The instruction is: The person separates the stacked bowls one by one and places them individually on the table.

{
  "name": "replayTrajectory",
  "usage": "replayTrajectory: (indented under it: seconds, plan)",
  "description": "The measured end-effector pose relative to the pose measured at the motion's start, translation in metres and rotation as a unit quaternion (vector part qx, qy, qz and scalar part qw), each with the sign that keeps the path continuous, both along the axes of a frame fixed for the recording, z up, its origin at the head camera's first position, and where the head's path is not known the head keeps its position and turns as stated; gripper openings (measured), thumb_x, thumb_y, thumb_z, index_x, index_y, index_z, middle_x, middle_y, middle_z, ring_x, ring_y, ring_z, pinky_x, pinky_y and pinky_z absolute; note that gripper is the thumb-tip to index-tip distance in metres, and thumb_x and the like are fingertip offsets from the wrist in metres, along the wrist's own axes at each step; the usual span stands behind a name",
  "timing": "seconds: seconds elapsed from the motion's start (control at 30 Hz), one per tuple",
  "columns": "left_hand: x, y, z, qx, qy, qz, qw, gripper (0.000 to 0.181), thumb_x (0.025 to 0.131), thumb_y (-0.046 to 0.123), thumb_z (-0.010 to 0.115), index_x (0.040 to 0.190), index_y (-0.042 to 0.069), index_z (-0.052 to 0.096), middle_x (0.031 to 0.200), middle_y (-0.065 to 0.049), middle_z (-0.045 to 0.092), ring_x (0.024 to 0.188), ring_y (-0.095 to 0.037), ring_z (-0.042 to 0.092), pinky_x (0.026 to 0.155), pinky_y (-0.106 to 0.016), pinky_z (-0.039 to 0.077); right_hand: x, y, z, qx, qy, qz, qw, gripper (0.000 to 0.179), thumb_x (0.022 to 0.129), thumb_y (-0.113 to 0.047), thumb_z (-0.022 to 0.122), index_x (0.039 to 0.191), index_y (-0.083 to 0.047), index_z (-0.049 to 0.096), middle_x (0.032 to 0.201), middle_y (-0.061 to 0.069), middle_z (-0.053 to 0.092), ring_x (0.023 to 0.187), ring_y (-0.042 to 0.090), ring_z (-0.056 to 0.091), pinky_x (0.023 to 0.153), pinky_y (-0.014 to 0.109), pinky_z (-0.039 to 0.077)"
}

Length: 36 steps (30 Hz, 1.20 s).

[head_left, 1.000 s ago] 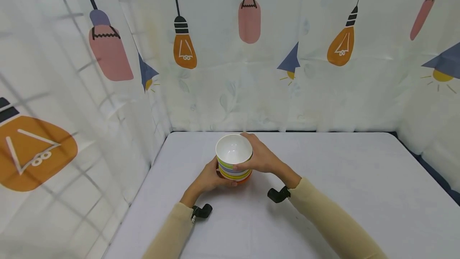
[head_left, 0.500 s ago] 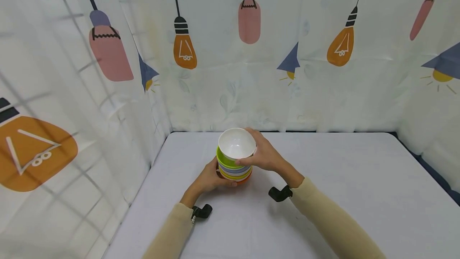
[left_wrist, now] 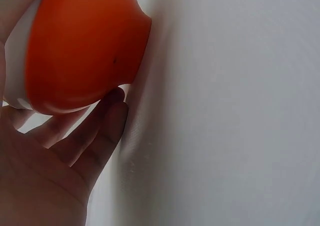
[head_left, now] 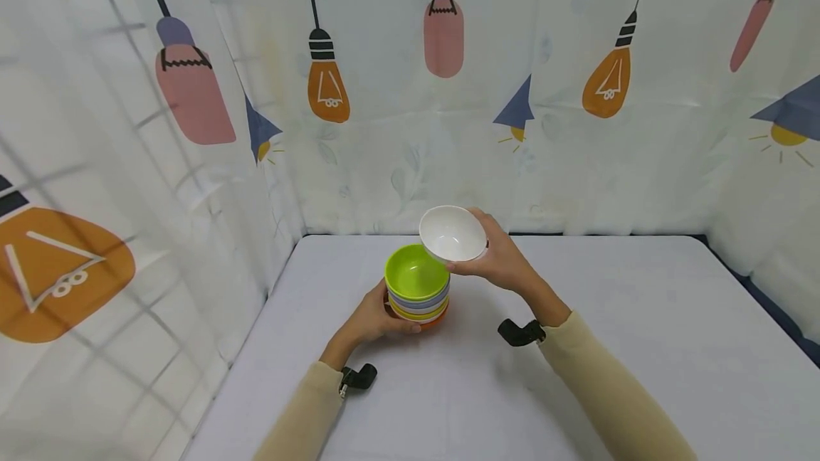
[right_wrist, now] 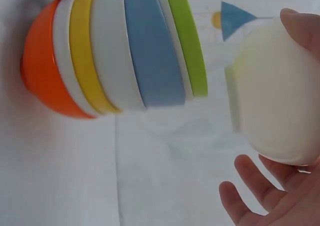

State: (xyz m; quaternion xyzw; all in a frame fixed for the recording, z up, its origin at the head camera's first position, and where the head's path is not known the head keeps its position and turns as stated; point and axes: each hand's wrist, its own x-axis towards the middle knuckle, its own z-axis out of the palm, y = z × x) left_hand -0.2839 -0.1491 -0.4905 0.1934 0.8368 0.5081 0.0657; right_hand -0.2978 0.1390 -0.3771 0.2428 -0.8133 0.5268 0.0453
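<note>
A stack of nested bowls stands on the table, with a lime green bowl (head_left: 416, 273) on top. Below it, the right wrist view shows blue (right_wrist: 150, 46), white, yellow and an orange bowl (right_wrist: 40, 56) at the bottom. My left hand (head_left: 370, 317) holds the stack low on its left side, thumb in front; in the left wrist view its fingers curl by the orange bowl (left_wrist: 85, 46). My right hand (head_left: 502, 258) grips a white bowl (head_left: 452, 235) by its right side, thumb and fingers across it. That bowl is tilted, apart from the stack and above its right.
The stack stands on a white-covered table (head_left: 608, 319), left of its middle. Behind and to the left hangs a pale curtain (head_left: 410, 155) with printed lamps. Each wrist wears a black camera (head_left: 522, 333).
My right hand has lifted the white bowl off the stack and carried it up and right, uncovering the green bowl. My left hand stays at the stack.
</note>
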Motion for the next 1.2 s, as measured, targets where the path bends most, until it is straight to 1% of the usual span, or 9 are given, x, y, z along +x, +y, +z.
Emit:
replayTrajectory:
  seconds: [0.07,0.2,0.37,0.53,0.67,0.8,1.0,1.1,1.2]
  plan:
    - [0.0,-0.001,0.0,0.003,0.001,-0.001,1.0,0.101,0.066,0.034,0.098,0.148,0.031,0.041,0.133,0.007,0.062,0.122,-0.018,0.059,0.107,-0.044,0.046,-0.001,0.008,-0.001,-0.001,-0.005,-0.013,0.9999,0.093,0.074,-0.027,0.094,0.15,-0.025,0.041,0.146,0.004,0.049,0.125,0.032,0.057,0.096,0.05,0.058]
    - [0.0,-0.002,0.0,0.006,0.0,-0.003,1.0,0.103,0.065,0.034,0.099,0.15,0.031,0.04,0.133,0.007,0.062,0.121,-0.018,0.059,0.107,-0.043,0.046,-0.003,0.024,-0.006,0.0,-0.015,-0.04,0.9991,0.094,0.073,-0.031,0.094,0.15,-0.028,0.041,0.144,0.001,0.051,0.125,0.03,0.057,0.096,0.05,0.057]
    - [-0.001,-0.004,0.001,0.01,-0.002,-0.008,0.9999,0.104,0.064,0.032,0.1,0.149,0.031,0.041,0.133,0.007,0.062,0.122,-0.018,0.059,0.107,-0.044,0.046,-0.008,0.045,-0.016,-0.005,-0.021,-0.063,0.9978,0.094,0.073,-0.033,0.094,0.151,-0.027,0.041,0.144,0.003,0.052,0.128,0.03,0.054,0.097,0.05,0.054]
    - [-0.001,-0.005,0.0,0.012,-0.005,-0.015,0.9998,0.104,0.063,0.031,0.1,0.149,0.033,0.041,0.135,0.007,0.062,0.124,-0.018,0.059,0.109,-0.045,0.046,-0.012,0.063,-0.032,-0.003,-0.026,-0.085,0.996,0.095,0.074,-0.031,0.093,0.153,-0.027,0.04,0.147,0.006,0.051,0.132,0.031,0.051,0.097,0.051,0.052]
    - [-0.001,-0.006,-0.001,0.007,-0.012,-0.019,0.9997,0.102,0.064,0.031,0.1,0.149,0.034,0.042,0.134,0.008,0.062,0.122,-0.018,0.059,0.107,-0.044,0.047,-0.015,0.077,-0.048,0.011,-0.032,-0.102,0.9942,0.097,0.075,-0.031,0.093,0.154,-0.026,0.038,0.15,0.007,0.048,0.135,0.033,0.049,0.098,0.053,0.051]
    - [-0.001,-0.006,-0.001,0.002,-0.016,-0.024,0.9996,0.1,0.065,0.032,0.099,0.148,0.034,0.043,0.133,0.008,0.063,0.121,-0.018,0.059,0.107,-0.043,0.047,-0.018,0.09,-0.064,0.024,-0.046,-0.121,0.9913,0.098,0.075,-0.032,0.093,0.155,-0.023,0.036,0.151,0.01,0.046,0.135,0.036,0.048,0.098,0.055,0.05]
    - [-0.002,-0.006,-0.002,-0.009,-0.011,-0.024,0.9996,0.099,0.065,0.033,0.099,0.148,0.03,0.045,0.132,0.007,0.063,0.121,-0.018,0.059,0.107,-0.044,0.046,-0.023,0.113,-0.085,0.046,-0.068,-0.163,0.9831,0.096,0.077,-0.036,0.091,0.153,-0.016,0.037,0.15,0.014,0.045,0.134,0.038,0.047,0.101,0.057,0.045]
    - [-0.002,-0.007,-0.002,-0.008,-0.009,-0.024,0.9996,0.099,0.065,0.033,0.099,0.148,0.029,0.045,0.132,0.007,0.063,0.121,-0.018,0.059,0.108,-0.044,0.046,-0.027,0.125,-0.094,0.054,-0.08,-0.183,0.9783,0.097,0.077,-0.037,0.091,0.153,-0.013,0.036,0.151,0.017,0.044,0.135,0.039,0.046,0.103,0.059,0.043]
    - [-0.003,-0.007,-0.004,-0.007,-0.008,-0.024,0.9996,0.099,0.065,0.033,0.099,0.147,0.029,0.045,0.132,0.007,0.063,0.121,-0.018,0.06,0.107,-0.045,0.046,-0.029,0.135,-0.1,0.058,-0.091,-0.2,0.9738,0.102,0.077,-0.039,0.091,0.155,-0.009,0.032,0.152,0.02,0.042,0.136,0.041,0.044,0.104,0.061,0.042]
